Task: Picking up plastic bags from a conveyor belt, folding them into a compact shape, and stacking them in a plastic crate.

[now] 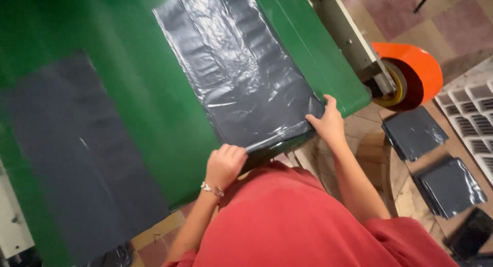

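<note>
Standing close against a green conveyor belt (154, 107), with tiled floor (452, 20) showing at the right, looking down over a red garment (303, 221).

Nearest: gripping the near edge of a dark grey plastic bag (241, 77) with both hands. Clenching the left hand (224, 164) into a fist around the bag's near left corner, fingers curled under, a thin bracelet (211, 189) sitting at the wrist. Pinching the near right corner with the right hand (327, 122), thumb on top, fingers reaching under the edge of the belt. Folding a little along that near edge, the plastic shining there.

Lying flat and lengthwise on the belt, the bag stretching away from the hands toward the top, wrinkled and glossy. Lying beside it at the left, well apart, a second dark grey bag (77, 154), more matte and blurred.

Farther right, past the belt's corner: resting on a round wooden surface (405, 190), two small stacks of folded dark bags (413, 132) and (451, 187). Sitting just beyond them, a white plastic crate (475, 115) with grid openings. Standing at the end of the metal frame (349, 35), an orange guard (411, 71) around a roller.
</note>
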